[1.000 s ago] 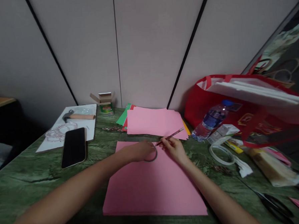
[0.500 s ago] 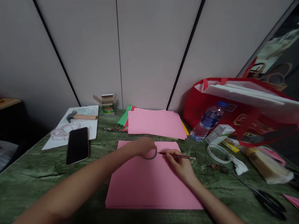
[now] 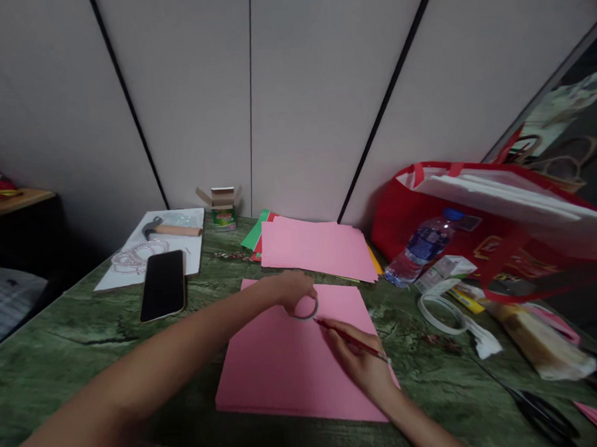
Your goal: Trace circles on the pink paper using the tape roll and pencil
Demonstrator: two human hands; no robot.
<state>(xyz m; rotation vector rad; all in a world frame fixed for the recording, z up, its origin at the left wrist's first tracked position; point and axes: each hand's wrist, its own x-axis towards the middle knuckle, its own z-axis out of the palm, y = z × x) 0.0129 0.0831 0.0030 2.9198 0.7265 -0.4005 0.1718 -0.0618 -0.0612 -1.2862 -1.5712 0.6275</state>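
Pink paper (image 3: 286, 371) lies stacked in front of me on the green table. My left hand (image 3: 295, 292) reaches across from the left, its fingers closed on a thin grey ring (image 3: 309, 313) that rests flat on the upper part of the paper. Part of the ring is hidden under those fingers. In my right hand (image 3: 360, 357) is a dark red pencil (image 3: 357, 340), gripped as for writing. Its tip is at the lower right edge of the ring, and the side of this hand rests on the paper.
Behind lies a pile of coloured sheets (image 3: 317, 248). To the left are a phone (image 3: 163, 285), a hammer (image 3: 173, 229) and a small open box (image 3: 224, 214). On the right stand a water bottle (image 3: 424, 247) and red bag (image 3: 397, 205), with white tape (image 3: 438, 316) and scissors (image 3: 541, 411) nearer.
The pencil tip has moved from the ring's right side down round to its lower right edge, my right hand shifting lower with it. My left hand stays at the ring. The view has shifted slightly.
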